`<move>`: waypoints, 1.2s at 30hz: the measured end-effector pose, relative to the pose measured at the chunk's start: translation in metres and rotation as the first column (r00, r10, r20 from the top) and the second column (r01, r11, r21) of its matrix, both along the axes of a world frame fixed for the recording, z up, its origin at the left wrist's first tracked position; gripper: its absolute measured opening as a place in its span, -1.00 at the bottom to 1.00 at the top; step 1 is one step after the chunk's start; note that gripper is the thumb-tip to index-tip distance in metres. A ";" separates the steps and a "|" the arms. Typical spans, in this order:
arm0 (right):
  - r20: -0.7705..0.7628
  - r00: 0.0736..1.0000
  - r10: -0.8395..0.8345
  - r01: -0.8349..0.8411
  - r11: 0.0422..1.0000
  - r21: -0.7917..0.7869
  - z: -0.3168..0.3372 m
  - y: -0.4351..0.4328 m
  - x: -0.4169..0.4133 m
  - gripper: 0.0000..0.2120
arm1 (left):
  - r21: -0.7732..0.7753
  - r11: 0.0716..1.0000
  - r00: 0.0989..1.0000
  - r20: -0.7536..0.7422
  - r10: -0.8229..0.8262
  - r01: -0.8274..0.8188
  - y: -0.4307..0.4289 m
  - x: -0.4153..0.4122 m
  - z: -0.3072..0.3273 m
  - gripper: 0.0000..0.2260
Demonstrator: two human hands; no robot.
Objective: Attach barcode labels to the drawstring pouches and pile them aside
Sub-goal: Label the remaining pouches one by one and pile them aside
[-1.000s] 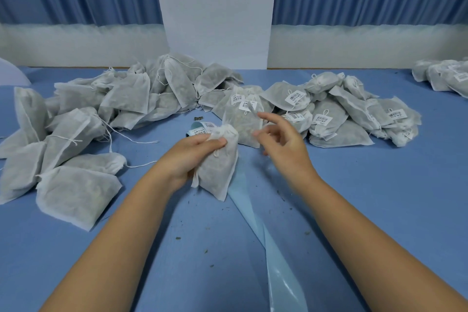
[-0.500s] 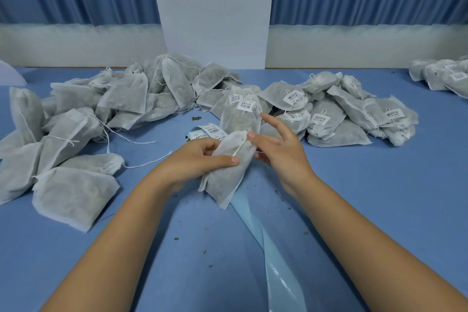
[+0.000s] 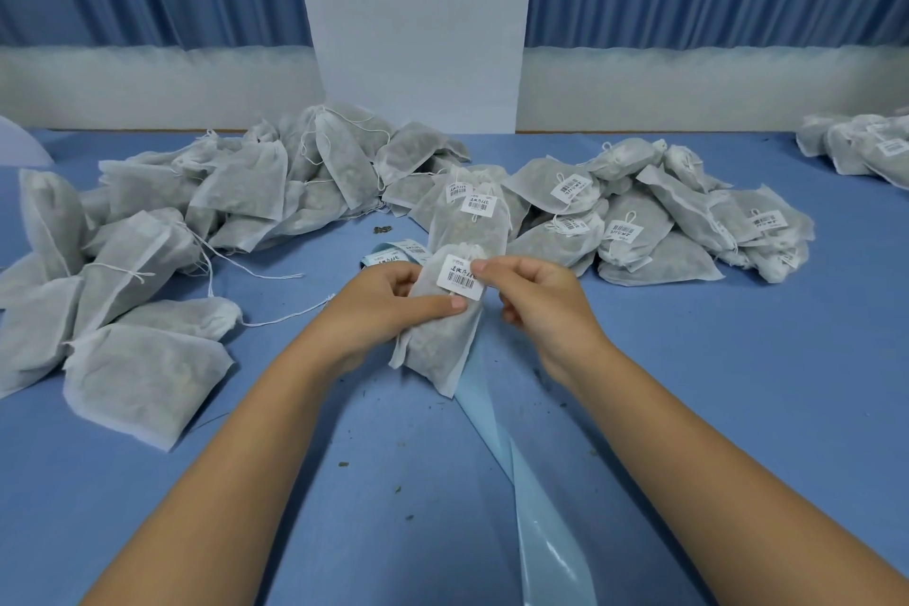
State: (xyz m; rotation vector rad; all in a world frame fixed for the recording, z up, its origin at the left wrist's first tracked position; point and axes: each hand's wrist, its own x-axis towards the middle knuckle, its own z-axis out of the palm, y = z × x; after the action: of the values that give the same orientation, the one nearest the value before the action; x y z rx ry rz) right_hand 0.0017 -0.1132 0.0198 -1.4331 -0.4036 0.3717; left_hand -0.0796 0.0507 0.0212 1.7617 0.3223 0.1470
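1. Drawstring pouch (image 3: 438,335): white mesh fabric with dark loose fill showing through. It is held between the two hands, neck pointing away from the person. Its lower corner lies over the backing strip (image 3: 492,418); contact cannot be told.
2. Left hand (image 3: 388,305): fingers curled round the pouch's left side, thumb laid across its front just below the label.
3. Right hand (image 3: 536,295): thumb and forefinger pinch the right edge of the barcode label (image 3: 460,279); remaining fingers curled under.
4. Barcode label: white, on the upper front of the pouch, between the two thumbs. Bars and characters visible, not legible.
5. Backing strip: pale blue, glossy, running from under the pouch toward the person, between the forearms.
6. Label strip (image 3: 393,253): just beyond the left hand, partly hidden by it.
7. Unlabelled pile (image 3: 147,231): left of and beyond the left hand; loose strings trail over the table (image 3: 738,384) toward that hand.
8. Labelled pile (image 3: 639,217): beyond and right of the right hand; its nearest pouch lies just behind the held one.
9. Further heap (image 3: 865,148): far right of the right hand, some labels showing.
10. Dark crumbs on the table around both forearms.
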 end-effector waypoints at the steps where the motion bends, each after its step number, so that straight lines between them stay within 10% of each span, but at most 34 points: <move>1: 0.012 1.000 -0.011 0.011 1.000 0.000 -0.001 0.000 0.000 -0.93 | 0.003 1.000 1.000 0.007 -0.011 0.011 0.000 0.000 0.000 -0.65; 11: 0.212 0.976 -0.049 0.056 0.998 -0.028 -0.011 0.004 -0.002 -0.95 | 0.044 0.998 0.996 0.081 0.045 -0.048 -0.006 0.001 0.003 -0.86; 19: -0.031 0.999 0.031 -0.034 0.994 -0.103 -0.002 0.001 0.003 -0.83 | -0.020 0.994 0.979 0.175 0.107 -0.105 -0.012 0.000 0.006 -0.85; 24: -0.244 0.946 0.215 -0.177 0.970 0.169 -0.002 0.002 0.005 -0.90 | -0.081 0.990 0.972 0.194 0.133 -0.120 -0.015 0.002 0.006 -0.84; 36: 0.276 0.940 -0.200 0.191 0.980 0.057 -0.002 0.008 0.022 -0.80 | -0.243 0.918 0.865 0.326 0.382 -0.314 -0.012 0.020 -0.003 -0.79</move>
State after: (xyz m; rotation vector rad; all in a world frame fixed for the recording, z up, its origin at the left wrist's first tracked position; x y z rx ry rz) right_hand 0.0236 -0.1050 0.0176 -1.4862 -0.4878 -0.0004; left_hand -0.0600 0.0391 0.0184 1.4415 0.3658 0.6830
